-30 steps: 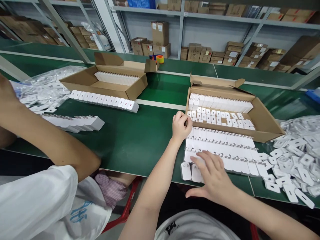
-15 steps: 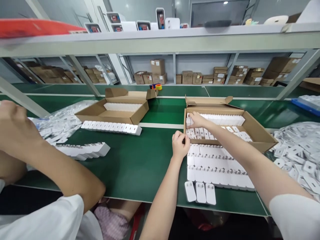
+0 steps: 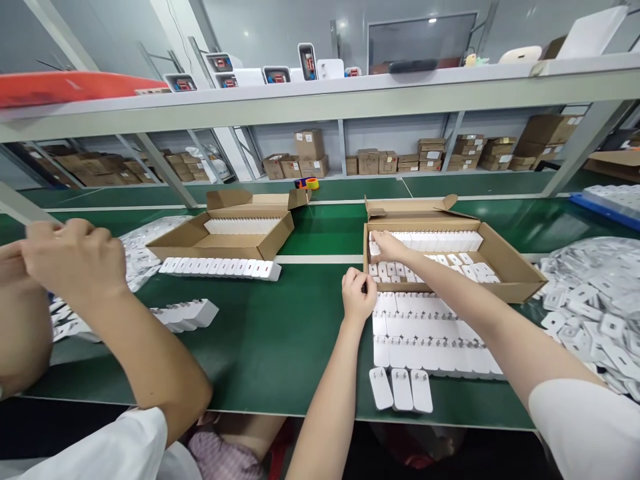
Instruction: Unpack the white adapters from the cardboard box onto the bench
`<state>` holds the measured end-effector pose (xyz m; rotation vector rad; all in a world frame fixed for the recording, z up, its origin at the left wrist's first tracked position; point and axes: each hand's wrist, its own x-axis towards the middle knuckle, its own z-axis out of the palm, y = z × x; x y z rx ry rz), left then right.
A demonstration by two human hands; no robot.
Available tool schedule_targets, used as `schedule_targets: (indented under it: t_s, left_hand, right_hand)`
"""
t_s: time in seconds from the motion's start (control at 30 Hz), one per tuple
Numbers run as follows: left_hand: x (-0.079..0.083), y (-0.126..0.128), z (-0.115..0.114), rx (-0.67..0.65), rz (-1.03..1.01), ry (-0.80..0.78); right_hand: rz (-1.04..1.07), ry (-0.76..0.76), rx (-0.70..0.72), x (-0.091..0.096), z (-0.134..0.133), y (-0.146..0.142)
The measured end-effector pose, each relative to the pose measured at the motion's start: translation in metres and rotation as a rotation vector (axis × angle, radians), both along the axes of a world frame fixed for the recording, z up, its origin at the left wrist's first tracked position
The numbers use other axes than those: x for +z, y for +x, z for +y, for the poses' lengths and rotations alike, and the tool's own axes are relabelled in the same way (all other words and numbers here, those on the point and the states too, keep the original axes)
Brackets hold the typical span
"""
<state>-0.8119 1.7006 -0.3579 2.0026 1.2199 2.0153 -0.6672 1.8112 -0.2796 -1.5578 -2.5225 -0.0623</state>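
My right hand [image 3: 390,247] reaches into the right cardboard box [image 3: 517,270], its fingers closed on a white plug charger [image 3: 373,248] at the left end of the back row. My left hand [image 3: 358,293] is curled closed beside the front left corner of that box; what it holds, if anything, is hidden. Inside the box are a standing row of white chargers [image 3: 443,240] and small white faceplates [image 3: 470,270] in front of them. Rows of white chargers with metal pins [image 3: 425,327] lie before the box, with three single chargers [image 3: 401,389] nearer the table edge.
A bag of loose white faceplates [image 3: 595,307] lies at the right. On the left, a co-worker's hands [image 3: 75,260] are raised over the table, near another open box [image 3: 170,243] and a row of chargers [image 3: 220,268]. A shelf [image 3: 300,100] crosses above.
The camera view has tilted slightly, lowering the scene in the picture. The co-worker's hands have come down and to the right. My hands stay almost where they were.
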Motion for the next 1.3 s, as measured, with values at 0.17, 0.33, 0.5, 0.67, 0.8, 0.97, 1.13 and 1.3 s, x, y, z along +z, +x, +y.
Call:
schedule_targets:
  t_s: [0.17, 0.33, 0.5, 0.67, 0.8, 0.97, 1.13, 1.3]
  left_hand:
    - [0.003, -0.001, -0.001, -0.001, 0.008, 0.019]
    - [0.006, 0.000, -0.002, -0.025, 0.014, -0.012]
    - [0.007, 0.002, -0.001, -0.038, -0.016, -0.070]
    - [0.007, 0.003, -0.002, -0.023, -0.025, -0.045]
    - [0.007, 0.003, -0.003, -0.009, -0.017, -0.048]
    - [0.007, 0.002, -0.003, -0.023, -0.003, -0.056]
    - [0.007, 0.002, -0.003, -0.017, -0.005, -0.039]
    - [0.007, 0.003, -0.003, -0.011, -0.006, -0.051]
  right_hand:
    - [0.102, 0.082, -0.080, 0.055, -0.021, 0.017]
    - [0.141, 0.141, 0.046, 0.102, -0.140, 0.054]
    - [0.132, -0.068, 0.084, 0.082, -0.286, 0.070]
    - [0.137, -0.037, 0.047, 0.014, -0.335, 0.070]
    - [-0.035, 0.106, 0.114, -0.012, -0.331, 0.058]
    - [-0.109, 0.238, 0.135, -0.021, -0.321, 0.056]
    - [-0.234, 0.429, 0.203, -0.032, -0.318, 0.065]
    - [-0.163, 0.318, 0.219, 0.002, -0.302, 0.077]
